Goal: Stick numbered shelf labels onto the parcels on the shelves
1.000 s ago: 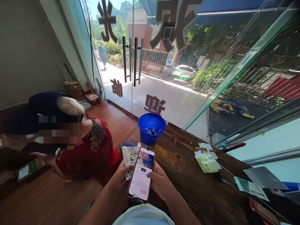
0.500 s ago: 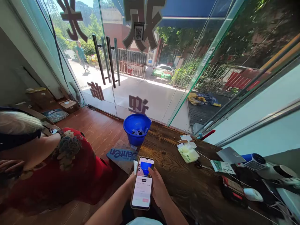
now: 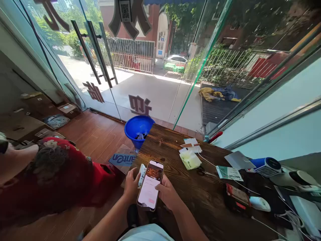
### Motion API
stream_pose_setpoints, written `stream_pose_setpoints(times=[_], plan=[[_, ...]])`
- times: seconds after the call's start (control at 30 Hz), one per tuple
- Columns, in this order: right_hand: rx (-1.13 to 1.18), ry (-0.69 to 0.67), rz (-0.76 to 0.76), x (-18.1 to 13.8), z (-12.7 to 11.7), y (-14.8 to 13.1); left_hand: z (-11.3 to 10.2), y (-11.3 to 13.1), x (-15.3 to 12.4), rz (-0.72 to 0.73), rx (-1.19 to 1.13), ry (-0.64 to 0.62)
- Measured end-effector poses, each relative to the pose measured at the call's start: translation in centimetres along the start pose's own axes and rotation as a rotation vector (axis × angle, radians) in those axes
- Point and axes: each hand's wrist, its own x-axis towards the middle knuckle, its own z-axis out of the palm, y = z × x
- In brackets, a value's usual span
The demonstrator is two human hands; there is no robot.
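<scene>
My right hand is closed around the right edge of a smartphone, its thumb over the lit screen. The screen has a brown wood-like picture at the top and a pale page below with a pink button. To the left of the phone, my left hand is closed on a small white printed slip, which is partly hidden behind the phone. Both hands are above the near left edge of the dark wooden table.
A blue bin with scraps inside stands beyond the table corner, near flattened cardboard. A person in red is at left. On the table lie a knife, a yellowish packet, scissors and a white mouse.
My left hand has shifted left, bringing more of the slip out beside the phone. The phone's picture has changed from the blue bin to brown wood. The view has tilted down.
</scene>
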Motion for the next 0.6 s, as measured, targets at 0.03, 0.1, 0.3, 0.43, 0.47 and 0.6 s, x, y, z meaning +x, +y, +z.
stream_pose_setpoints(times=[0.03, 0.1, 0.3, 0.43, 0.47, 0.6], plan=[[0.019, -0.004, 0.013, 0.2, -0.3, -0.3, 0.1, 0.9, -0.3, 0.008, -0.001, -0.013], [0.05, 0.017, 0.032, 0.7, -0.8, -0.9, 0.7, 2.6, -0.9, -0.004, -0.01, -0.089], [-0.031, 0.222, -0.043, 2.1, -2.1, -1.2, 3.4, 5.4, -1.3, -0.036, 0.01, -0.175], [-0.053, 0.251, -0.054, 2.5, -3.0, -1.1, 4.8, 5.4, -1.4, -0.026, 0.043, -0.156], [-0.059, 0.253, -0.056, 2.5, -3.2, -1.1, 5.1, 5.3, -1.5, -0.024, 0.053, -0.153], [-0.07, 0.256, -0.065, 2.6, -4.2, -1.1, 6.1, 5.0, -1.6, -0.045, 0.084, -0.136]])
